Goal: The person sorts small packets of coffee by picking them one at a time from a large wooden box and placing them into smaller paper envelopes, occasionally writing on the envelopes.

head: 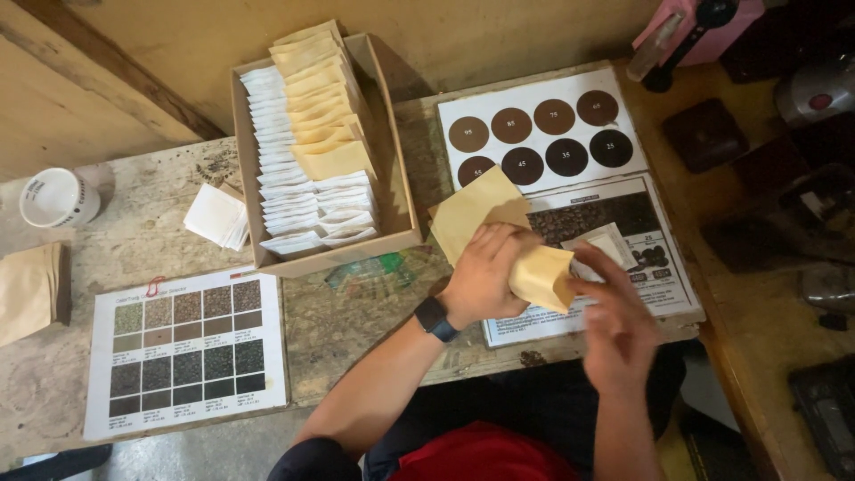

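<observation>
My left hand (485,272) grips a small tan paper pouch (541,276) above the table, with a black watch (436,318) on its wrist. My right hand (614,312), blurred, touches the pouch's right end with fingers apart. A second tan pouch (472,209) lies flat just behind my left hand. Under my hands sits a printed sheet with a dark photo (663,267). A small white packet (607,242) lies beside my right hand.
A cardboard box (392,169) holds rows of white sachets and tan pouches. A chart of brown circles (539,134) lies behind. A sample colour chart (187,352), loose white sachets (216,216), a white cup (58,198) and a tan bag (28,292) sit left. Dark items crowd the right bench.
</observation>
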